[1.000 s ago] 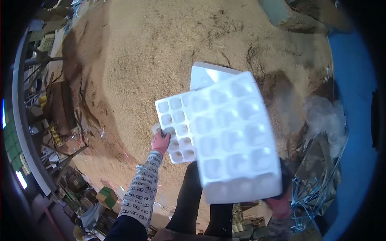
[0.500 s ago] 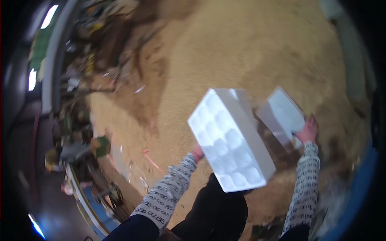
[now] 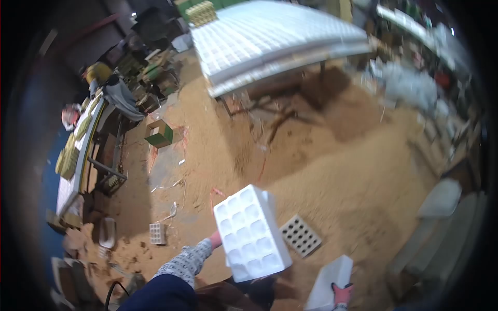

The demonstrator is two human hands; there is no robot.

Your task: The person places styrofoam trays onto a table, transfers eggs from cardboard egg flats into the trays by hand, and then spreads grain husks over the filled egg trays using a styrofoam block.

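Observation:
My left hand (image 3: pixel 215 239) grips the left side of a white foam tray (image 3: pixel 248 230) with rows of rounded hollows; most of its fingers are hidden behind it. The tray is tilted, its hollows facing me, and looks thick or stacked. At the lower right, my right hand (image 3: pixel 342 294) is closed on a plain white slab-like piece (image 3: pixel 332 277), held apart from the tray. Behind these, a pale tray with dark round holes (image 3: pixel 301 236) lies on the tan floor.
A large table (image 3: pixel 290 58) topped with rows of white trays stands ahead. To the left are a long bench (image 3: pixel 83 150) with yellowish bundles, a green-sided carton (image 3: pixel 158 133) and a person in yellow (image 3: pixel 98 72). White bags (image 3: pixel 404 85) and long grey pieces (image 3: pixel 441 243) lie right.
My view has swung up and now takes in the table and bench. The tray has come lower in view, and my right hand with the white piece sits lower and nearer the bottom edge.

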